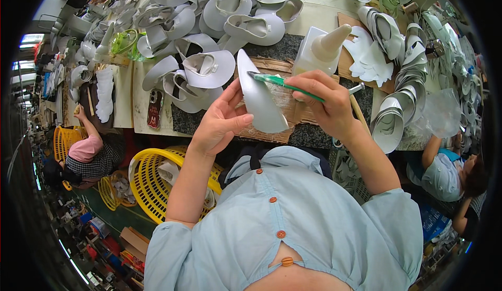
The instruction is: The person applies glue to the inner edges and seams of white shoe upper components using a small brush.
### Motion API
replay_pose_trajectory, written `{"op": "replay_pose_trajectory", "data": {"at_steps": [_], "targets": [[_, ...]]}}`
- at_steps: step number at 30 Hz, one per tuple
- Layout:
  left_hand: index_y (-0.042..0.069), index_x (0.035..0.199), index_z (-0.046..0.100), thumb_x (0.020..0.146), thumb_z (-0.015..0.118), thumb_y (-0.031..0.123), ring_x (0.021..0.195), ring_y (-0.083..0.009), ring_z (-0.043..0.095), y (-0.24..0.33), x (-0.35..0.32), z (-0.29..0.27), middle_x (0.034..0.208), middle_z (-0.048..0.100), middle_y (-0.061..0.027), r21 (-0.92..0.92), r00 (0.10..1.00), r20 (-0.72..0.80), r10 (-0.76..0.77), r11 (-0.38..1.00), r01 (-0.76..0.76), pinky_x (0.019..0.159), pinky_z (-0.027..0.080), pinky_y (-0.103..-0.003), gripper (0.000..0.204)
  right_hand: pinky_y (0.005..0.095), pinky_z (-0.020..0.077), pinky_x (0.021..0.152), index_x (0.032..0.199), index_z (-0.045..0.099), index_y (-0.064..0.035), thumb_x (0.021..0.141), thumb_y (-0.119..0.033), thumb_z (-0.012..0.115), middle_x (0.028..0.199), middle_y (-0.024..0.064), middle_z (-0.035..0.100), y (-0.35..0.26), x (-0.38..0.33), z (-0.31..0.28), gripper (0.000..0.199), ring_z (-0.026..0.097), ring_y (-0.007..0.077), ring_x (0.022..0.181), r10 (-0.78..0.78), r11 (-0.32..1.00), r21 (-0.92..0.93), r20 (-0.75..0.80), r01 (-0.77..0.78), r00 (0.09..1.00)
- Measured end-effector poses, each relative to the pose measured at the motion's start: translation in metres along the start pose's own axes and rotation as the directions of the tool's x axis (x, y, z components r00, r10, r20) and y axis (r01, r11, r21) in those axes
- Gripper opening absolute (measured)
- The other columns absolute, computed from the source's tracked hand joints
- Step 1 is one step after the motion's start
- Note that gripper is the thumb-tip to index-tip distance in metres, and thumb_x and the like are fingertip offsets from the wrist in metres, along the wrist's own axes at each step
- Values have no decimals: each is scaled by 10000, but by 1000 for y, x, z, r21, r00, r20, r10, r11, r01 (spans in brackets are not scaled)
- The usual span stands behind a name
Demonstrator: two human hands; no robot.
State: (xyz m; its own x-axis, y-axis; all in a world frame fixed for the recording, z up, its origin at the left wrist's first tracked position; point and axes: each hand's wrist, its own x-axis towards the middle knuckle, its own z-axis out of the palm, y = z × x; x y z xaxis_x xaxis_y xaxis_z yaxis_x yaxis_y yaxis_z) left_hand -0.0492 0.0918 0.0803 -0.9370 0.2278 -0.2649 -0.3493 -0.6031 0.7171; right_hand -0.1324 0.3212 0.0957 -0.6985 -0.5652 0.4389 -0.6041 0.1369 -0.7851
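Note:
A silvery-white curved piece [257, 96], pointed at its upper end, stands tilted over the work mat. My left hand [224, 117] holds it by its left side, thumb in front and the other fingers partly behind it. In my right hand [327, 97] is a slim green-handled brush [282, 81], pinched between thumb and fingers. The brush's dark tip lies against the upper left edge of the piece, where touching or just above cannot be told. Beneath is a worn brown cardboard pad [272, 66]. Behind my right hand stands a white squeeze bottle [319, 50] with a cone-shaped nozzle.
Silvery shoe uppers [253, 28] pile up across the table's far side. More curved pieces stack in a row [389, 118] on the right, beside flat white cutouts [366, 56]. A phone [155, 109] lies at the left edge. A yellow basket [151, 181] stands below. Co-workers sit on both sides.

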Motion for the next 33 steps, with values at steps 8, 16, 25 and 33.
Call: {"op": "replay_pose_trajectory", "data": {"at_steps": [8,16,25,33], "targets": [[-12,1385,350,832,613,-36,1191,-191,497,-6,7,-14,1301,495,-111,-32,984,-176,26,999,-32,1011,427,-343,613,344,518,677,1060,637,14,772,4,673,947,161,639,-21,-20,-23,290,641,278,789,-162,986,3,197,164,967],[70,1342,419,965,520,192,1089,-187,568,-7,7,-9,1211,567,-69,-179,981,-157,-113,980,84,945,471,-371,409,347,519,698,1073,624,-1,788,-10,669,973,138,622,1,-11,-7,288,633,275,844,-90,990,-109,-37,85,995],[143,1481,176,990,454,238,1207,-268,496,3,7,-11,1377,451,-99,-147,999,-30,-27,989,22,987,420,-434,572,353,528,646,1062,625,8,731,-42,712,963,130,618,-11,-18,-16,346,630,265,769,-317,935,-118,152,335,936],[163,1490,101,1013,370,296,1246,-314,460,4,12,6,1464,337,-105,-159,997,-42,69,984,-75,1021,398,-477,563,294,515,593,1020,622,41,844,1,611,889,132,626,-15,-25,16,181,626,187,687,-4,999,47,-172,12,985]]}}
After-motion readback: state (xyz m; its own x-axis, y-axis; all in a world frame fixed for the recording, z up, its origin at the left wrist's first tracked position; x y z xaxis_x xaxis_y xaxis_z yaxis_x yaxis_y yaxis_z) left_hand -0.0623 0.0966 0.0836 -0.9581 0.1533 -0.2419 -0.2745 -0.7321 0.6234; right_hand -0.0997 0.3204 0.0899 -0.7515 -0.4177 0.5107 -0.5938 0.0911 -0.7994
